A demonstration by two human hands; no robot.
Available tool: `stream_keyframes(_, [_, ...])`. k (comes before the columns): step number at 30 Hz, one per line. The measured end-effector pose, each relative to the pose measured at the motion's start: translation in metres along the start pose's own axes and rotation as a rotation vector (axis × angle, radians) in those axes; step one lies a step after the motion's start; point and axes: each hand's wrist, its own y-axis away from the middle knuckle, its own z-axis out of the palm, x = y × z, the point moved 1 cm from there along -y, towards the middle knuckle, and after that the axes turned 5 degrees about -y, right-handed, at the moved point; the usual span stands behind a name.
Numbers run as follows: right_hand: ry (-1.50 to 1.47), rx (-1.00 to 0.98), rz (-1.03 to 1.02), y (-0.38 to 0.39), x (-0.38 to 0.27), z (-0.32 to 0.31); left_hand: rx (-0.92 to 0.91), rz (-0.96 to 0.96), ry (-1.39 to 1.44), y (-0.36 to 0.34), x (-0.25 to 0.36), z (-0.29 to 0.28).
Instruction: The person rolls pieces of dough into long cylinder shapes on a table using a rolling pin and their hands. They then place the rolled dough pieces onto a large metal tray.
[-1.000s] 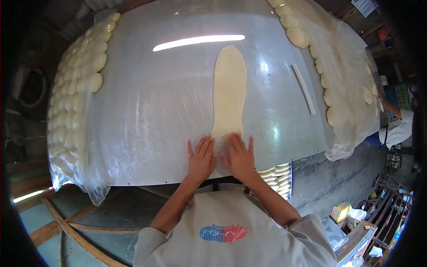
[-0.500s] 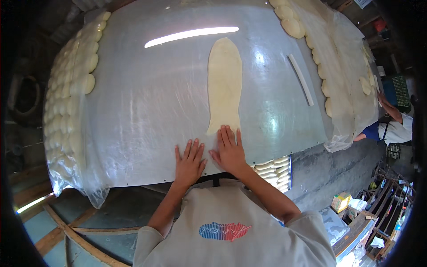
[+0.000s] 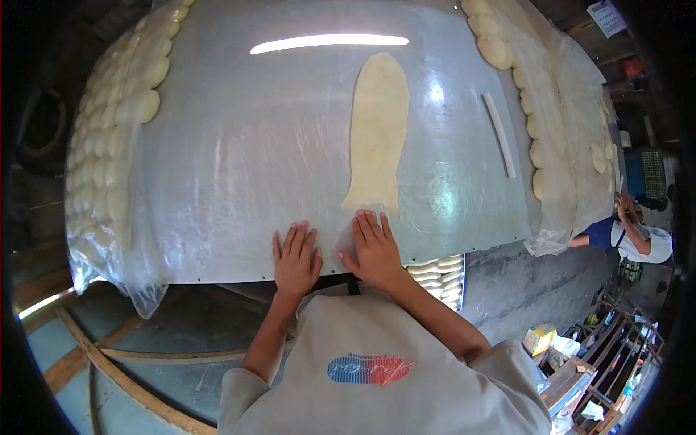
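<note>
A long, flat sheet of pale dough [image 3: 378, 130] lies lengthwise on the metal-topped table [image 3: 239, 167], rounded at its far end and flared at the near one. My right hand [image 3: 375, 246] rests flat at the dough's near edge, its fingers stretched out and the thumb spread to the left. Whether the fingertips still touch the dough I cannot tell. To its left, my left hand [image 3: 296, 257] lies on the bare metal by the table's front edge, fingers outstretched and holding nothing.
Rows of rounded dough pieces [image 3: 101, 174] under clear plastic line the left side. More dough pieces [image 3: 495, 52] and plastic sheeting [image 3: 573, 145] cover the right. A thin white strip [image 3: 499, 134] lies right of the dough sheet. Beyond the right end is a co-worker [image 3: 638, 235].
My right fingertips have drawn back from on top of the dough's near end to its edge. My left hand shows slightly further left and the whole view has shifted a little.
</note>
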Motion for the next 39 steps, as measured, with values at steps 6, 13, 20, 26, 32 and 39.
stream_keyframes(6, [0.089, 0.045, 0.097, -0.016, 0.018, -0.014, 0.031, -0.023, 0.005, -0.002, 0.001, 0.0])
stream_keyframes(13, [0.077, -0.153, 0.105, 0.023, 0.007, -0.008, 0.046, -0.03, 0.02, 0.002, 0.002, -0.001])
stream_keyframes(20, [0.089, 0.039, 0.0, -0.009, 0.002, 0.002, 0.046, -0.029, 0.01, 0.002, 0.006, -0.003])
stream_keyframes(26, [-0.075, -0.203, 0.131, -0.012, 0.0, -0.011, 0.075, -0.049, 0.008, 0.0, 0.002, -0.001])
stream_keyframes(32, [0.022, -0.087, -0.025, -0.002, 0.002, -0.005, 0.087, -0.056, 0.008, -0.007, 0.003, 0.0])
stream_keyframes(39, [0.035, -0.142, 0.003, -0.01, 0.024, -0.017, 0.096, -0.122, 0.097, -0.013, 0.005, 0.005])
